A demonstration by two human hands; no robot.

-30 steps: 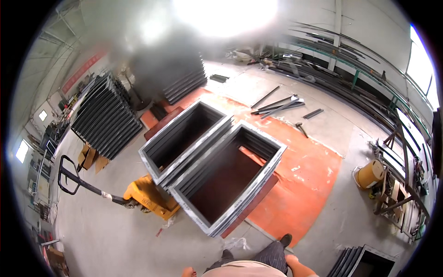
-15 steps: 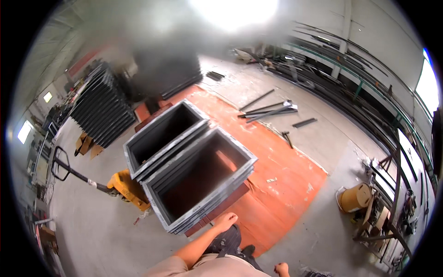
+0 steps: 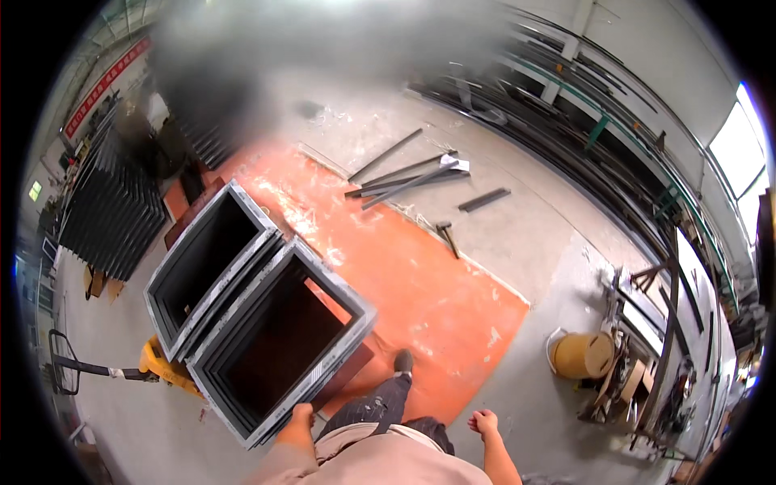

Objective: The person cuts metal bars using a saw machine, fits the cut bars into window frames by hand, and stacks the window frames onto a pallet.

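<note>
Just off the near corner of a stack of grey rectangular frames (image 3: 279,412) is my left hand (image 3: 302,416), its fingers curled in with nothing seen in them. Whether it touches the frames I cannot tell. A second stack of similar frames (image 3: 179,339) stands right beside the first, on its far left side. Out to the right, over the grey floor, my right hand (image 3: 483,422) hangs with its fingers loosely curled and holds nothing visible. One of my shoes (image 3: 403,361) is on the orange floor sheet (image 3: 453,323).
A yellow pallet jack (image 3: 166,365) with a black handle stands left of the stacks. Dark bars (image 3: 404,182) and a hammer-like tool (image 3: 447,239) lie on the floor ahead. At right are a yellow drum (image 3: 584,356) and a cluttered rack. A blur covers the top.
The frame stacks have shifted left in the view as I moved forward and turned right. My left hand went from in front of my thigh to beside the stack; my right hand came further into view.
</note>
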